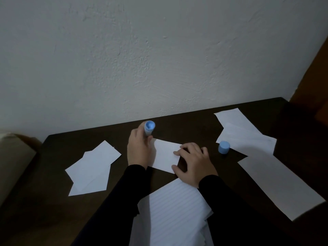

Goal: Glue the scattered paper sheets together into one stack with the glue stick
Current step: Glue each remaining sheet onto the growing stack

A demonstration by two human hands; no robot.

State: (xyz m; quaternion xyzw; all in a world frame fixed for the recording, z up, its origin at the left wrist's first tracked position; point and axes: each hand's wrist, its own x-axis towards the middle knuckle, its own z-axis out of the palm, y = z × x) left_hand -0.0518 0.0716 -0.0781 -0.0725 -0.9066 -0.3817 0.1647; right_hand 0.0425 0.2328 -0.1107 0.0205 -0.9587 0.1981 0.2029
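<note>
My left hand (139,150) grips an uncapped blue glue stick (149,127), its glue end pointing up and away from the table. My right hand (192,163) rests with spread fingers on the right edge of a small white sheet (164,154) lying between both hands. The blue cap (224,147) stands on the table to the right of my right hand. More white sheets lie scattered: overlapping ones at the left (92,170), a pile at the back right (243,132), a long strip at the right (280,185).
A stack of lined paper (174,213) lies at the near edge between my black sleeves. The dark wooden table (195,125) stands against a white textured wall. A brown object sits past the table's right end, a pale one at the far left.
</note>
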